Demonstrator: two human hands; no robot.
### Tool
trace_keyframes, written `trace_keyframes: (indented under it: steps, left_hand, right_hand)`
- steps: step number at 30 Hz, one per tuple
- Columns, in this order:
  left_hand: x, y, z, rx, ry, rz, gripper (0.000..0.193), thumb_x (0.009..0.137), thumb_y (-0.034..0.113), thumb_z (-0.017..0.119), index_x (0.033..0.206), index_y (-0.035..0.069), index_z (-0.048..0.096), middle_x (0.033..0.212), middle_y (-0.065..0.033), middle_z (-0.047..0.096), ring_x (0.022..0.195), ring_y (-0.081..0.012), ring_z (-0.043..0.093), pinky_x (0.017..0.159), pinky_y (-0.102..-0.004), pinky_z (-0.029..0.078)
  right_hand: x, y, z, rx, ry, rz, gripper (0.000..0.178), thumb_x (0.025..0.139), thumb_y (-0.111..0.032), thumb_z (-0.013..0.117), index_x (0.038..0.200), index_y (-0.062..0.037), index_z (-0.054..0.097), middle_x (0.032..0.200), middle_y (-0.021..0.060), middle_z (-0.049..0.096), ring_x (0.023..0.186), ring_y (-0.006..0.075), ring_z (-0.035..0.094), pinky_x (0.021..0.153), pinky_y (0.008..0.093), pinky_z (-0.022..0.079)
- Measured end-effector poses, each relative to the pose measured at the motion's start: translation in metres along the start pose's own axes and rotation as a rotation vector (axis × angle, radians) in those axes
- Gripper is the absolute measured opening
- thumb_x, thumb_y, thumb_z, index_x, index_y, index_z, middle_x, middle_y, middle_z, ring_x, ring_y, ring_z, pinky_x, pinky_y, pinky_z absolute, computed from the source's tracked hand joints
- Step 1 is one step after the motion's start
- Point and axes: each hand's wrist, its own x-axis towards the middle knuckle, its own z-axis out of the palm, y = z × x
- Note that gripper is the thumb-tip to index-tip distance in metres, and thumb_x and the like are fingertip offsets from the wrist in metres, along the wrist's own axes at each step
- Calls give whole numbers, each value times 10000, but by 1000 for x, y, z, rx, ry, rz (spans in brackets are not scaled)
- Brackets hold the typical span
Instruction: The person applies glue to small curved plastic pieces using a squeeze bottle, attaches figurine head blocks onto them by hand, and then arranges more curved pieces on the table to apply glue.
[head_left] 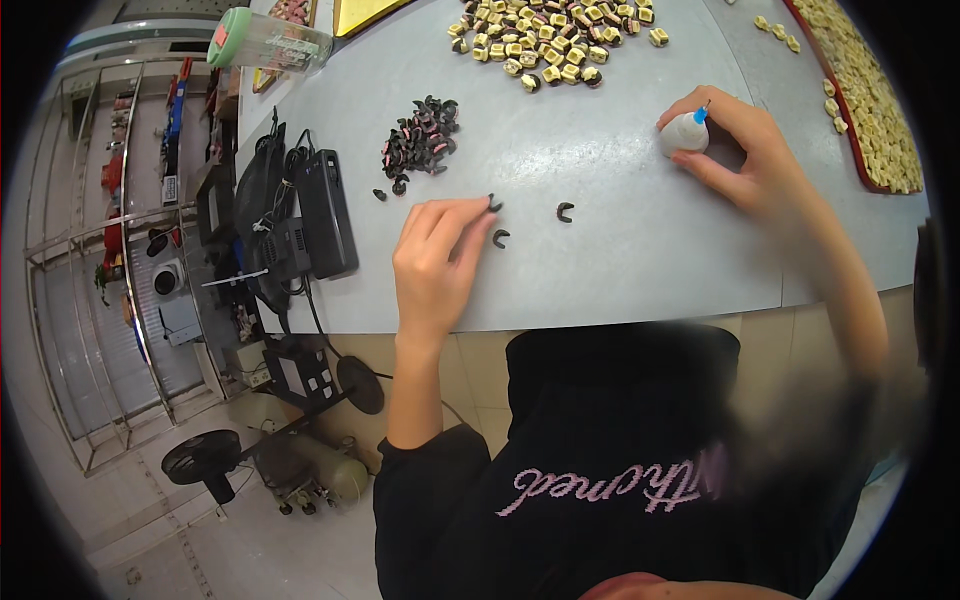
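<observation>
Between the thumb and fingertips of my left hand [432, 255] is a small black curved piece [495, 204], pinched just above the table. Close by on the grey tabletop lies a black C-shaped piece [501, 239], and a second C-shaped piece [565, 212] rests farther right. My right hand [745, 150] is closed around a white squeeze bottle [683, 138] with a blue nozzle [700, 115] and a thin metal tip, pointing up and slightly right. Beyond my left hand sits a loose pile of black curved pieces [418, 142], some showing pink.
Many small cream-and-dark pieces [555, 40] are heaped at the far middle. A red-rimmed tray [850, 140] of cream pieces stands at the right. A black power adapter [328, 215] with cables lies along the left edge, beyond it a clear bottle [280, 45] with a green lid.
</observation>
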Motion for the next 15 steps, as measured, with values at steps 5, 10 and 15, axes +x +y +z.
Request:
trace_keyframes:
  steps: [5, 10, 15]
  left_hand:
    - [22, -12, -7, 151, 210, -96, 175, 803, 4, 758, 970, 38, 719, 892, -73, 681, 798, -210, 622, 643, -334, 496]
    - [24, -32, -5, 190, 126, -33, 140, 817, 6, 742, 950, 39, 713, 903, -68, 685, 816, -215, 622, 650, -333, 499]
    - [18, -30, -8, 188, 123, -97, 117, 829, -3, 717, 936, 41, 707, 916, -69, 688, 830, -219, 622, 688, -336, 503]
  right_hand:
    - [0, 1, 0, 4, 3, -32, 187, 854, -8, 683, 1031, -16, 622, 983, 75, 647, 897, 191, 617, 846, 288, 490]
    - [0, 2, 0, -30, 7, -54, 190, 853, -12, 684, 1033, -19, 622, 985, 77, 646, 895, 196, 619, 845, 287, 491]
    - [-1, 5, -1, -31, 4, -84, 193, 853, -13, 686, 1036, -18, 623, 983, 78, 644, 896, 199, 622, 850, 290, 493]
